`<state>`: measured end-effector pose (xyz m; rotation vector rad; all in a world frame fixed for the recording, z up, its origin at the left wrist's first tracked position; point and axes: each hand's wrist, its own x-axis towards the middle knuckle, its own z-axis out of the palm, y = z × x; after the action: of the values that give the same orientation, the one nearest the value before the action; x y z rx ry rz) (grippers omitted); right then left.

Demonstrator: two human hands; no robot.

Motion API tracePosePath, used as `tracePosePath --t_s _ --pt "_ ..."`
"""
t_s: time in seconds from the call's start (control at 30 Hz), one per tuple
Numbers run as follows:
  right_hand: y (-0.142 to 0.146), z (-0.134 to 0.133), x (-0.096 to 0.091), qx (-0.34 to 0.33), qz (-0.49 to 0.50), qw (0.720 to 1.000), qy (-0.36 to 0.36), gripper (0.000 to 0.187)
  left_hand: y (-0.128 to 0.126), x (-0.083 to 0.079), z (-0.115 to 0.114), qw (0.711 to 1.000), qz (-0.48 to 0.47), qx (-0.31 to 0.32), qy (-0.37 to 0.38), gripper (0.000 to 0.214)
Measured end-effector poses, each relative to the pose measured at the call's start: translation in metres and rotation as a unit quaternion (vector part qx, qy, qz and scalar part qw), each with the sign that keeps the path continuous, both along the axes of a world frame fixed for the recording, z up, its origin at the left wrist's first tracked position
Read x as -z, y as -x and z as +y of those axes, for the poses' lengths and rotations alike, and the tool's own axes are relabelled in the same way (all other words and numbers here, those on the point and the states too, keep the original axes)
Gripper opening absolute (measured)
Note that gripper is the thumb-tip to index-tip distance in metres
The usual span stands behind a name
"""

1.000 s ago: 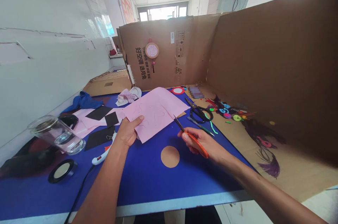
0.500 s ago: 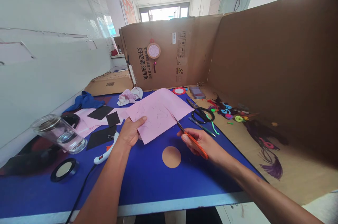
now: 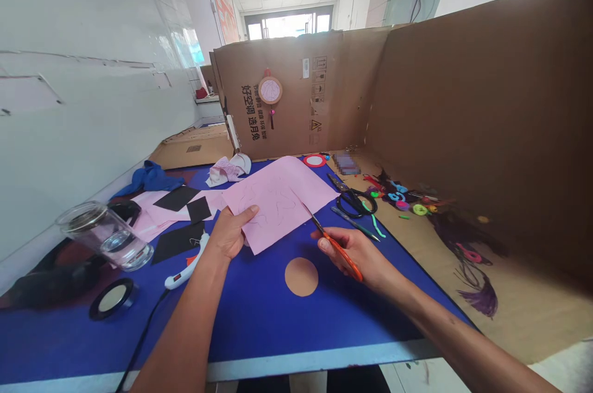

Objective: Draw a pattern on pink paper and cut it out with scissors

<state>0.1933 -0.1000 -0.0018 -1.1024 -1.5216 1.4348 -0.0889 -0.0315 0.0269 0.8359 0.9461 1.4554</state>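
My left hand [image 3: 233, 231] pinches the near left edge of a pink sheet of paper [image 3: 287, 195], thumb on top. Thin dark curved lines are drawn on the sheet, which is lifted and bent over at its far side. Orange-handled scissors [image 3: 341, 255] are gripped in my right hand [image 3: 354, 252], their blades pointing up and left to the paper's right edge. Whether the blades are parted is hard to make out. Below the paper, a round tan disc [image 3: 301, 277] lies flat on the blue table mat [image 3: 259, 325].
Left of my arm are a white glue gun [image 3: 188, 266], a glass jar [image 3: 106, 235], a tape roll [image 3: 112, 298] and black squares [image 3: 178, 241]. To the right lie black-handled scissors [image 3: 356, 202], a pen [image 3: 356, 223] and purple tassels [image 3: 479, 297]. Cardboard walls [image 3: 296, 96] stand behind and right.
Almost nothing differs. The scissors and my right hand have shifted very slightly at the paper's right edge; the left hand keeps its hold.
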Motion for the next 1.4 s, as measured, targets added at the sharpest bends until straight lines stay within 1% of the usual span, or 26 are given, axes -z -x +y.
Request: tracePosePath --t_s 0.17,0.3,0.4,0.57,0.73,0.97,1.2,1.4 --pt "0.001 -0.003 -0.006 0.002 -0.010 1.000 0.005 0.073 0.000 0.000 0.000 1.000 -0.003 -0.004 0.000 0.087" --pt "0.001 -0.005 -0.010 0.001 -0.011 1.000 0.009 0.076 0.000 0.000 0.000 1.000 -0.009 0.002 0.002 0.087" --pt "0.002 -0.003 -0.005 0.008 -0.014 1.000 0.010 0.076 0.000 0.000 0.000 1.000 -0.009 0.000 0.003 0.087" --pt "0.003 0.001 0.004 0.014 -0.011 1.000 0.014 0.071 0.000 0.001 0.000 1.000 -0.007 0.005 0.002 0.085" --pt "0.003 -0.003 -0.001 0.006 -0.011 1.000 0.015 0.073 0.000 0.001 0.000 1.000 -0.007 0.004 0.002 0.087" --pt "0.003 -0.007 -0.008 0.002 0.007 1.000 0.025 0.074 0.000 0.001 0.000 1.000 -0.008 0.002 0.010 0.084" --pt "0.004 -0.007 -0.006 -0.001 0.022 0.999 0.030 0.072 0.003 0.001 0.002 0.999 -0.020 0.012 0.032 0.082" --pt "0.003 -0.006 -0.003 -0.005 0.021 0.999 0.028 0.074 0.003 0.002 0.002 0.999 -0.017 0.030 0.036 0.083"
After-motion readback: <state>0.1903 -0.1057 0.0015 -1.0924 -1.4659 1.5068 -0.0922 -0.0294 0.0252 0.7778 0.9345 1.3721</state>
